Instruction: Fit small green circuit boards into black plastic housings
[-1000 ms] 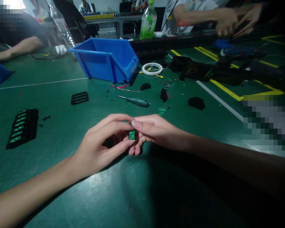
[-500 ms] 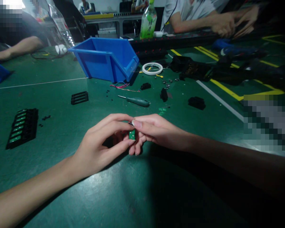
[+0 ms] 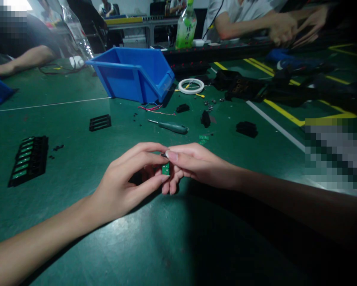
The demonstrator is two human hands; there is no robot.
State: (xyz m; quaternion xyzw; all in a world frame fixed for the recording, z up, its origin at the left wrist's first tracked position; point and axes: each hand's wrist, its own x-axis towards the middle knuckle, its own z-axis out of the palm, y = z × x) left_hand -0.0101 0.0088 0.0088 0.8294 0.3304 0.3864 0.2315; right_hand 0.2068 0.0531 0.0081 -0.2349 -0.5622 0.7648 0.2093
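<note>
Between my two hands, above the green tabletop, is a small green circuit board (image 3: 165, 169) with a dark part at its upper end. My left hand (image 3: 127, 174) is closed on the board, its thumb at the lower end and its fingers at the upper end. My right hand (image 3: 202, 163) pinches the upper end, thumb on top and fingers curled beneath. Fingers hide much of the board. Beyond the hands lie a green-handled screwdriver (image 3: 172, 126) and some small green boards (image 3: 203, 138). At the left, a black holder (image 3: 41, 159) carries a row of several green boards.
A blue bin (image 3: 118, 77) stands behind, with a white ring-shaped roll (image 3: 191, 86) beside it. A black slotted frame (image 3: 100, 122), black blocks (image 3: 246, 129), thin wires (image 3: 154, 107) and small screws lie about. Bottles (image 3: 186, 29) stand farther back. Other people's arms (image 3: 252, 29) are across the table.
</note>
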